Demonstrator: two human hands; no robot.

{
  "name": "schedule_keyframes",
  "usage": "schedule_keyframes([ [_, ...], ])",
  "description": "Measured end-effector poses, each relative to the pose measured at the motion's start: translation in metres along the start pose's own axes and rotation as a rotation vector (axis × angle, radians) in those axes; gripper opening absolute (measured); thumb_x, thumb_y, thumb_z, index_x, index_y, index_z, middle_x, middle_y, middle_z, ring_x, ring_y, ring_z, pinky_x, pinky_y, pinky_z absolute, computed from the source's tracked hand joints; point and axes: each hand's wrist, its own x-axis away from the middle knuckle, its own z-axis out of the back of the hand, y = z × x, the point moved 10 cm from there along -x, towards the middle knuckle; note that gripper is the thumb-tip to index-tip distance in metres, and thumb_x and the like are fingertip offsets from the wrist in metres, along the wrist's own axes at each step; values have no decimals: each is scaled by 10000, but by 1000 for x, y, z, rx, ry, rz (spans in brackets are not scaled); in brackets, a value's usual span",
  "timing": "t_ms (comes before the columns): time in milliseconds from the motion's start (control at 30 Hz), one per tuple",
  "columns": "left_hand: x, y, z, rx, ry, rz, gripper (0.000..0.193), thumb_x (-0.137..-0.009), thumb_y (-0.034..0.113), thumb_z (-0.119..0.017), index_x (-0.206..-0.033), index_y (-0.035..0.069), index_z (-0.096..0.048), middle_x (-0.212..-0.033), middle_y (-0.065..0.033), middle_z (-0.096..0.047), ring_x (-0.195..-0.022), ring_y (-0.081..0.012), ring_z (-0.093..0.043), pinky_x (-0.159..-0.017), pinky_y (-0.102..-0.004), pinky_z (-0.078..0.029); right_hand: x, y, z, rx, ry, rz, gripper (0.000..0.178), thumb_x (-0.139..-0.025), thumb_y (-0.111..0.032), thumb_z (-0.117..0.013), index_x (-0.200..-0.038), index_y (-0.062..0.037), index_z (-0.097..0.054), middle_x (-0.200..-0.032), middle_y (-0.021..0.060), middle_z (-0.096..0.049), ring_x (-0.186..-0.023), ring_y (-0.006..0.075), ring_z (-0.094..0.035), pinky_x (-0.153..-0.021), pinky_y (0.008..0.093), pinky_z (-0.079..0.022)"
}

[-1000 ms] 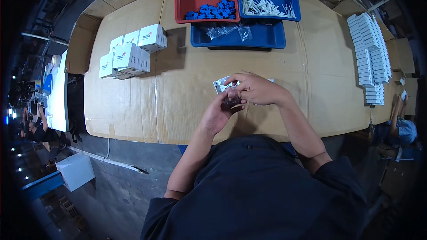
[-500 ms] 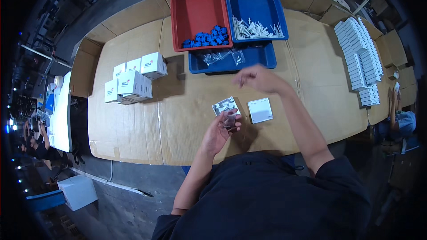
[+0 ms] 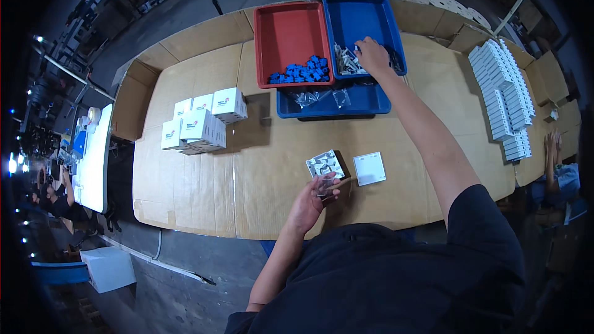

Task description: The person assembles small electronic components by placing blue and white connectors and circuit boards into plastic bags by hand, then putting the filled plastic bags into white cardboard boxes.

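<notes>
My left hand (image 3: 305,208) is closed round a small clear plastic bag (image 3: 326,186), held just above the cardboard-covered table. Right beside that hand lies an open white square housing (image 3: 325,164) with its inner parts showing. A flat white square cover (image 3: 369,169) rests a little to its right. My right hand (image 3: 374,57) reaches into the blue tray (image 3: 357,13) at the back, down among thin white plastic pieces (image 3: 347,60). Its fingers are curled, and their tips are partly hidden; what they grip cannot be made out.
A red tray (image 3: 291,28) with blue plastic pieces (image 3: 303,73) adjoins the blue one. Both sit over a lower blue tray (image 3: 365,99) holding clear bags. White boxes (image 3: 199,125) stand at left; stacked white units (image 3: 504,89) line the right. A co-worker's hands (image 3: 552,142) show far right.
My right hand has moved forward from above the table into the blue tray of white pieces. My left hand keeps the clear bag beside the housing. The whole view has shifted slightly.
</notes>
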Motion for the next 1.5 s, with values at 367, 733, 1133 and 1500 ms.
schedule_keyframes([
  [367,0,4,2,50,6,-22,542,-1130,400,-389,-1468,-1,-527,-1284,-117,-704,-1053,-226,-696,-987,-385,-532,26,-6,37,-413,151,14,165,-883,-185,-773,-1026,-104,-753,-1007,80,-721,-966,274,-696,-836,430,-535],
  [733,-16,21,-17,98,-27,-57,526,-1130,409,-405,-1452,18,-543,-1290,-115,-716,-1013,-215,-712,-947,-389,-546,222,-126,62,-1431,-494,-238,140,-940,-68,-772,-1064,-5,-755,-920,15,-750,-827,47,-643,-732,225,-507],
  [1133,-21,6,-33,-65,24,-9,427,-1107,381,-500,-1355,52,-611,-1214,-117,-736,-1050,-228,-708,-956,-408,-549,236,-156,75,-1071,-786,71,141,-896,-63,-770,-1031,-22,-773,-926,13,-706,-742,95,-575,-685,277,-462],
  [1500,-14,13,-21,-46,44,-104,382,-1108,362,-504,-1273,44,-635,-1166,-108,-732,-1050,-246,-711,-946,-426,-545,251,-193,67,-1076,-1136,212,295,-1070,-231,-596,-1192,2,-731,-1297,109,-695,-1129,217,-661,-1001,350,-507],
])
